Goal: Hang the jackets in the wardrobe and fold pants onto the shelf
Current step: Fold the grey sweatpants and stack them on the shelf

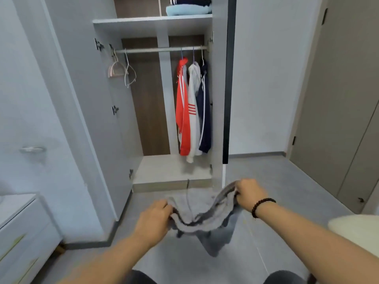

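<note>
Pants point(202, 216) (grey) held at waistband before open wardrobe point(217, 99), above floor. Left hand point(152, 220) grips one side, right hand point(249, 193) the other, fingers curled. Three jackets point(192, 111) on rail.

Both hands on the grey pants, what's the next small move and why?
Probably fold them in half: left hand and right hand each grip the waistband of the grey pants, still unfolded, and folded clothes already sit on the shelf.

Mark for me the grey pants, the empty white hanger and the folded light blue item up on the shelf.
grey pants point(202, 217): head view, on the sagging waistband between both hands.
empty white hanger point(129, 73): head view, on its wire frame.
folded light blue item point(187, 10): head view, on its front fold.
</note>
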The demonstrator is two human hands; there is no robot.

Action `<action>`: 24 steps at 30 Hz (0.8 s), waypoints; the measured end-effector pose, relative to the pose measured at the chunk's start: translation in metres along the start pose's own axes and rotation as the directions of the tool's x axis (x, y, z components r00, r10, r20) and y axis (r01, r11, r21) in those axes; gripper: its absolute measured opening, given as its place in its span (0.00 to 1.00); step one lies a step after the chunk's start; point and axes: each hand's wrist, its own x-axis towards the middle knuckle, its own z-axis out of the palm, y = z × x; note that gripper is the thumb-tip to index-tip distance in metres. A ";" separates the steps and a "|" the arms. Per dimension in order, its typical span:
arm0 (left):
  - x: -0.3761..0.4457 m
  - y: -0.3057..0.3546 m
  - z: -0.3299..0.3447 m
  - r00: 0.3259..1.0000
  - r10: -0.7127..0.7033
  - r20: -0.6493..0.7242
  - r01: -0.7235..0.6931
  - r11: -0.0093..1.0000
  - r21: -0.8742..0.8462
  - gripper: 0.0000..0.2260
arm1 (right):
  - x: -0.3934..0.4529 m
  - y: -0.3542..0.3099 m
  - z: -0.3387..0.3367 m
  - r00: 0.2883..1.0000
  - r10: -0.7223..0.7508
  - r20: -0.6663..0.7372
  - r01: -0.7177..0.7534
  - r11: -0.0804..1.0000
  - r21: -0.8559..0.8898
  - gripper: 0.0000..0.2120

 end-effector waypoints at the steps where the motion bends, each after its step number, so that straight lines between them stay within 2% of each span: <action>1: 0.001 -0.010 -0.003 0.996 -0.088 0.023 0.089 0.996 -0.024 0.04 | 0.006 0.007 -0.006 0.999 0.016 -0.042 -0.016 1.000 0.002 0.08; 3: 0.009 -0.022 -0.017 0.966 -0.254 -0.036 0.252 0.967 -0.045 0.03 | 0.014 0.013 -0.015 0.997 0.016 -0.081 -0.015 1.000 0.011 0.07; 4: 0.015 -0.030 -0.020 0.958 -0.280 -0.063 0.276 0.959 -0.062 0.04 | 0.016 0.014 -0.019 0.996 0.003 -0.086 -0.002 1.000 0.017 0.07; 5: 0.021 -0.039 -0.021 0.967 -0.253 -0.043 0.251 0.967 -0.044 0.05 | 0.018 0.013 -0.022 0.997 -0.006 -0.081 0.008 1.000 0.021 0.10; 7: 0.025 -0.052 -0.019 0.989 -0.098 0.112 0.089 0.993 0.080 0.04 | 0.022 0.017 -0.027 0.997 -0.016 -0.073 0.017 1.000 0.020 0.13; 8: 0.023 -0.054 -0.018 0.978 -0.028 0.206 0.001 0.991 0.132 0.03 | 0.024 0.021 -0.031 0.996 -0.036 -0.087 0.037 0.999 0.005 0.11; 10: 0.018 -0.053 -0.016 0.927 -0.009 0.376 -0.082 0.971 0.224 0.07 | 0.025 0.033 -0.037 0.991 -0.080 -0.111 0.080 0.997 -0.009 0.10; 13: 0.009 -0.042 -0.009 0.877 -0.005 0.480 -0.180 0.924 0.338 0.17 | 0.017 0.043 -0.036 0.980 -0.177 -0.091 0.178 0.984 0.010 0.20; 15: 0.007 -0.028 -0.007 0.849 0.008 0.528 -0.226 0.909 0.350 0.16 | 0.012 0.043 -0.035 0.971 -0.237 -0.039 0.237 0.972 -0.003 0.20; 16: 0.008 -0.021 -0.007 0.851 0.037 0.524 -0.212 0.937 0.277 0.14 | 0.012 0.043 -0.036 0.967 -0.254 0.000 0.254 0.967 0.015 0.19; 17: 0.009 -0.018 -0.008 0.876 0.050 0.480 -0.135 0.980 0.145 0.13 | 0.012 0.044 -0.037 0.967 -0.256 0.021 0.254 0.965 0.073 0.19; 18: 0.011 -0.018 -0.011 0.909 -0.009 0.416 0.011 1.000 -0.003 0.10 | 0.012 0.049 -0.039 0.976 -0.219 -0.010 0.217 0.957 0.192 0.20; 19: 0.014 -0.021 -0.013 0.928 -0.114 0.354 0.175 0.973 -0.148 0.07 | 0.012 0.055 -0.039 0.989 -0.128 -0.070 0.145 0.929 0.340 0.20; 20: 0.019 -0.026 -0.014 0.921 -0.231 0.315 0.306 0.927 -0.215 0.07 | 0.013 0.062 -0.038 0.995 -0.019 -0.094 0.058 0.900 0.431 0.20; 21: 0.024 -0.030 -0.015 0.881 -0.321 0.347 0.411 0.883 -0.228 0.12 | 0.012 0.066 -0.037 0.997 0.053 -0.048 -0.025 0.889 0.457 0.20; 23: 0.028 -0.029 -0.012 0.772 -0.346 0.534 0.464 0.880 -0.100 0.18 | 0.010 0.068 -0.018 0.982 0.066 0.178 -0.120 0.943 0.312 0.22; 24: 0.031 -0.026 -0.010 0.743 -0.336 0.579 0.457 0.886 -0.073 0.18 | 0.011 0.064 -0.008 0.964 0.050 0.262 -0.118 0.960 0.253 0.23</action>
